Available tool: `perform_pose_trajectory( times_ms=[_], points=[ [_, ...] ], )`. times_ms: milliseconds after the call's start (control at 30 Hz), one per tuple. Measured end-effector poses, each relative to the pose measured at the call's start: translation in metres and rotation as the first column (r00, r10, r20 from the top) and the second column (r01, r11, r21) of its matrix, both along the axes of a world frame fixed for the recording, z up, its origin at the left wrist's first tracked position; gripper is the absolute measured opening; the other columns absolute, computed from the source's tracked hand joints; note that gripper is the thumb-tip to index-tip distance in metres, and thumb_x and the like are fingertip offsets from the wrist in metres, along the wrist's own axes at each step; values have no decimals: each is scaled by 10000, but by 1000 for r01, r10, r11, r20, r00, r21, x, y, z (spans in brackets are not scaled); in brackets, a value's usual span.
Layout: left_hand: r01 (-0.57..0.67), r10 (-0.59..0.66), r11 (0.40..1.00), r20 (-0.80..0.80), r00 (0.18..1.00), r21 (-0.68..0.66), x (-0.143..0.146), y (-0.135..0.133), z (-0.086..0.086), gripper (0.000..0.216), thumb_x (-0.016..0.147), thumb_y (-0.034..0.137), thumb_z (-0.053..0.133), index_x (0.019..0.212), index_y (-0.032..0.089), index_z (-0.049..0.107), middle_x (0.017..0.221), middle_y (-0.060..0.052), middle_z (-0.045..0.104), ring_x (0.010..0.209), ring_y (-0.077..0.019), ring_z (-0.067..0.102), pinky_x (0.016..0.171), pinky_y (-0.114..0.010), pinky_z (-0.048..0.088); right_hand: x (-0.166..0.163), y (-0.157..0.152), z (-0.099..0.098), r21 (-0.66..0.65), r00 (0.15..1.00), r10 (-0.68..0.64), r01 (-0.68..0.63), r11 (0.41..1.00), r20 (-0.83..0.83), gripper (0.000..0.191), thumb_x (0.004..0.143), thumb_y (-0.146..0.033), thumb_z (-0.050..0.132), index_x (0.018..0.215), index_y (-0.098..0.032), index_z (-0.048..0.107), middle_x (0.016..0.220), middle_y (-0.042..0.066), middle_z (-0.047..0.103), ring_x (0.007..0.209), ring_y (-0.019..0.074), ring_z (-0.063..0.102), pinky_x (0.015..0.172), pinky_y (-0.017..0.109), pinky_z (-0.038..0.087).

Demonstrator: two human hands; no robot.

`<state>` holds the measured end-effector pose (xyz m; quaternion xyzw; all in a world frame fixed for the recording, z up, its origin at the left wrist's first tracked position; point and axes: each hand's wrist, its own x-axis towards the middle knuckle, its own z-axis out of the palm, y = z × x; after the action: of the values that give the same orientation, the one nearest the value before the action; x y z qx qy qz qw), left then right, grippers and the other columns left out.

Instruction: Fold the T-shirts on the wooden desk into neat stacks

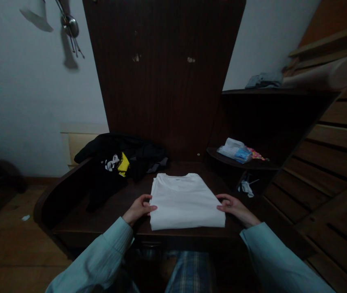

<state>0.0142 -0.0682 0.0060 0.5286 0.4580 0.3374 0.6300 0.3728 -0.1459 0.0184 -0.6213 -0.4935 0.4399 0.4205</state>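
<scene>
A white T-shirt (185, 201), folded into a neat block with its neckline at the far end, lies on the dark wooden bench (109, 221). At its left side, my left hand (139, 208) pinches the edge, thumb on top and fingers curled at the side. My right hand (233, 206) grips the opposite edge in the same way. The fingertips under the cloth are partly hidden. Behind and to the left, a heap of black clothing (112, 179) with a white and yellow print spreads over the bench.
Corner shelves (253, 165) at the right hold a plastic packet (235, 150) and a pink patterned item. Folded cloth (263, 80) rests on the top shelf. Wooden slats (329, 162) stand at far right; a curved armrest (47, 207) bounds the bench's left. A tall dark panel (164, 81) rises behind.
</scene>
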Motion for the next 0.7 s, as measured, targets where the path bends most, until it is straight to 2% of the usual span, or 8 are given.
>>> perform_pose_trajectory(
  times_ms=[100,200,267,333,400,467,533,700],
  points=[
    [4,2,997,-83,997,75,-3,2,-5,639,414,317,808,944,143,498,444,111,458,400,-75,470,435,-191,370,3,3,-1,-68,998,58,-55,996,36,550,393,-359,777,851,-155,549,437,-103,435,434,65,408,458,202,289],
    [19,-9,996,-112,994,88,1,11,-2,686,498,357,775,1064,132,459,463,90,503,394,-82,472,414,-192,357,7,13,9,-130,993,102,-95,987,55,514,494,-422,737,893,-154,555,484,-61,502,466,81,452,435,196,290],
    [-19,22,999,-79,997,45,8,23,4,703,582,363,737,1166,144,413,550,48,571,443,-96,518,436,-199,378,6,26,17,-130,998,61,-56,990,28,450,562,-429,703,889,-158,556,557,-21,560,524,99,507,450,197,331],
    [-66,66,997,-4,998,-35,17,37,9,647,649,333,700,1202,165,409,682,2,625,535,-110,573,500,-212,422,2,44,19,-109,999,-5,1,994,-35,360,593,-392,691,833,-160,555,594,-10,578,544,98,527,478,199,374],
    [-71,84,991,109,991,-111,27,51,11,502,699,286,663,1147,160,476,789,-32,644,633,-122,605,583,-227,459,-5,61,15,-78,994,-46,39,996,-95,291,615,-355,675,795,-160,558,588,-16,573,519,89,518,478,199,386],
    [-49,81,988,228,970,-145,35,62,9,374,712,236,648,1059,143,544,843,-53,651,703,-133,617,647,-238,473,-12,73,7,-47,988,-76,70,996,-131,255,623,-321,663,798,-161,569,592,-14,580,506,94,517,459,203,383],
    [-47,89,989,300,950,-143,39,68,5,344,688,187,662,1017,139,574,848,-57,657,725,-140,620,673,-244,476,-16,78,-1,-16,982,-104,103,995,-157,253,607,-276,665,817,-167,578,629,1,609,533,115,545,466,215,399],
    [-169,187,981,239,953,-94,38,69,0,462,599,148,723,1037,144,576,710,-21,655,620,-131,604,603,-244,465,-15,78,-12,103,971,-136,159,982,-198,340,558,-240,685,877,-185,584,699,24,652,648,176,607,591,273,465]
  ],
)
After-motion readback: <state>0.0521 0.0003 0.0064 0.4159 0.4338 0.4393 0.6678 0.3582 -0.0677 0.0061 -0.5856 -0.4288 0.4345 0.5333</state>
